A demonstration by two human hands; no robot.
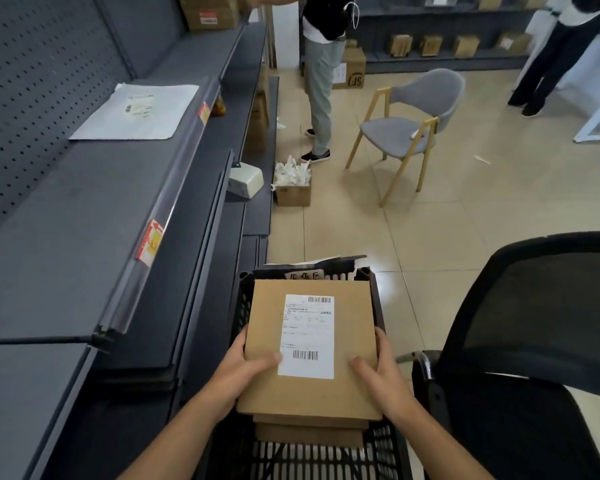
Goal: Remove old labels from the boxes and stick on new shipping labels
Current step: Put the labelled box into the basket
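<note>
Cardboard box [355,327] held flat, left hand [248,374] and right hand [378,374] curled round its side edges; between them a white label [307,336] shows two barcodes, its print unreadable.

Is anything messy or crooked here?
Only the small carton on the floor by the shelving: crumpled white paper sticks out of its top. The label on the held box sits straight.

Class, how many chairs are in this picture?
2: a grey chair on wooden legs, on the floor ahead; a black mesh chair is right of the crate. More may be hidden.
</note>
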